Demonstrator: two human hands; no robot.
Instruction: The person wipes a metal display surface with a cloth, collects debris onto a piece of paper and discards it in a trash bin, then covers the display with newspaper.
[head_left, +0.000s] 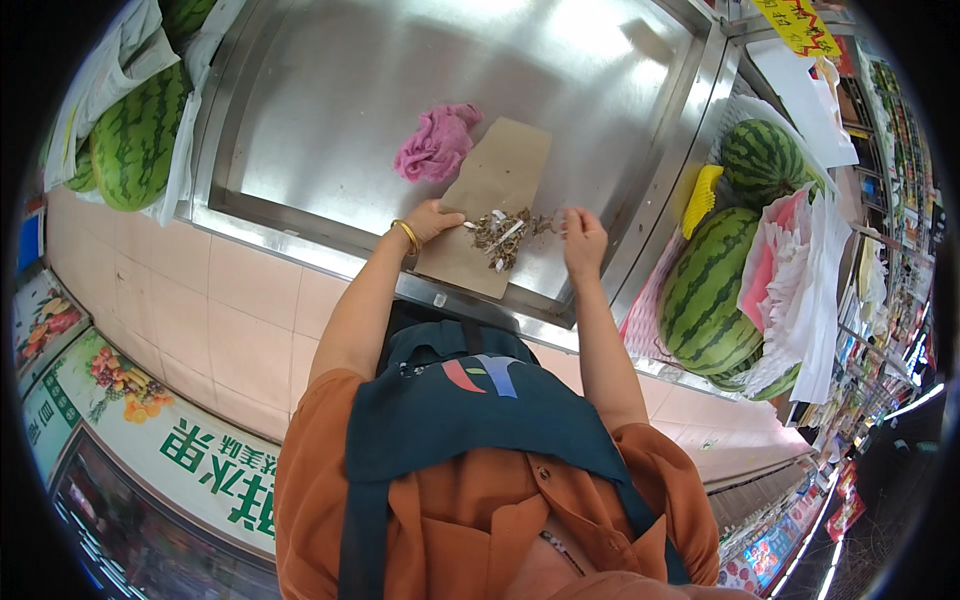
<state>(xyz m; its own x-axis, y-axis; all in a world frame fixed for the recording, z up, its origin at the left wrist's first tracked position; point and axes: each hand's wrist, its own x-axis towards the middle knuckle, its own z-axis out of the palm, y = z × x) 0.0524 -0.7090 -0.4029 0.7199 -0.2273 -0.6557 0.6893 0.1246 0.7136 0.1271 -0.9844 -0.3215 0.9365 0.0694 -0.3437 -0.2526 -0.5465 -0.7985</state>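
Observation:
My left hand (433, 222) grips the left edge of a flat piece of brown cardboard (510, 165), thumb on top. On the cardboard lies a small heap of dry brown debris (499, 236) mixed with white scraps. Some of it trails off the right edge toward my right hand (583, 238), which is held with curled fingers just right of the cardboard. Wisps of debris show at those fingertips; whether they are pinched there is hard to tell. A crumpled pink cloth (437, 142) rests beside the cardboard's far left edge, on the stainless steel display tray (330, 112).
A raised metal rim (292, 247) borders the tray. Watermelons (142, 139) with white wrapping stand at the left. More watermelons (712, 289) sit at the right, by yellow foam netting (703, 199) and white paper (810, 277). Store shelves line the far right.

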